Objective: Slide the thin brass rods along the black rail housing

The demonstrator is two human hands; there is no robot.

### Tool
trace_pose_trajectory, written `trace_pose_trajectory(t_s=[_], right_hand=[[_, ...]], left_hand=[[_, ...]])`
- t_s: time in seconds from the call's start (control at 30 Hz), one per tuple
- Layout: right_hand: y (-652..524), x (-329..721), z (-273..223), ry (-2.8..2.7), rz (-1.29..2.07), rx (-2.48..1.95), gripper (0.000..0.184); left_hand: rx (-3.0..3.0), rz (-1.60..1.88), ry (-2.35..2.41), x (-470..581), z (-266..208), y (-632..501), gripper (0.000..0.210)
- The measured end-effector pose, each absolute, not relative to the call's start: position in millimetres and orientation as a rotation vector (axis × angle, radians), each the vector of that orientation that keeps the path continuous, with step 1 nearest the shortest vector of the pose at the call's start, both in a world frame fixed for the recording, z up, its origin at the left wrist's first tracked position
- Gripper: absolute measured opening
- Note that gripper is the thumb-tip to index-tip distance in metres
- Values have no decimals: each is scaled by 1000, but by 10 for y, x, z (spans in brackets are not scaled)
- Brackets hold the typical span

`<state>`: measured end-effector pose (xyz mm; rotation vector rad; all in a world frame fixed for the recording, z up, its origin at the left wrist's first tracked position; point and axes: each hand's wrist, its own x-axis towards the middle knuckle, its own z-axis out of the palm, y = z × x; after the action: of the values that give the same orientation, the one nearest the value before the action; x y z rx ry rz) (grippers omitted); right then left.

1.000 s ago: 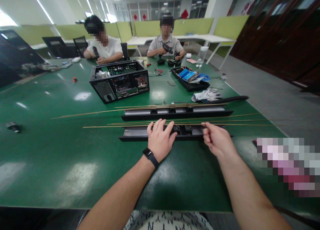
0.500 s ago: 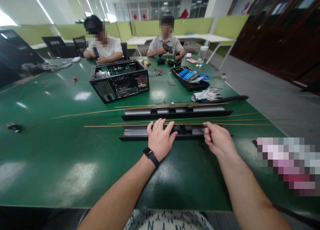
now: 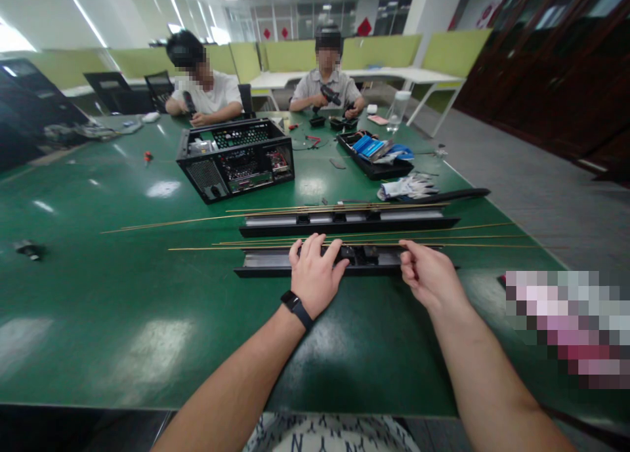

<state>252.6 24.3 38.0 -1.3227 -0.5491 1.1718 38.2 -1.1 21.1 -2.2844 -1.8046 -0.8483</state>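
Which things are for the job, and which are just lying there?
Likely job things:
long black-and-silver rail under left hand
similar rail behind
thin golden rod in right hand

Just lying about:
boxy black computer case
white fabric gloves

Metallic-looking rods (image 3: 369,244), glossy tabletop (image 3: 147,275)

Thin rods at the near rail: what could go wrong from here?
1. The right grip appears to pinch one thin rod, whose far end sticks out well past the left grip; it could bend or whip.
2. Neighbouring rods lie close alongside, so one could get snagged or dragged along.
3. The left grip spreads over the near rail, so the rail might shift if that hand lifts.
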Motion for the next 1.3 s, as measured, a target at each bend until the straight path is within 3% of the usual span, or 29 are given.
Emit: trace_pose_trajectory(t_s=[0.33, 0.63, 1.3], right_hand=[[214, 2506, 377, -570, 1212, -1298, 14], [214, 2502, 398, -571, 1189, -1315, 10], [225, 2553, 355, -597, 1109, -1342, 19]], left_hand=[[-2277, -819, -1807, 392, 224, -21, 44], [-2274, -817, -1817, 398, 228, -19, 38], [-2275, -823, -1811, 359, 228, -28, 40]])
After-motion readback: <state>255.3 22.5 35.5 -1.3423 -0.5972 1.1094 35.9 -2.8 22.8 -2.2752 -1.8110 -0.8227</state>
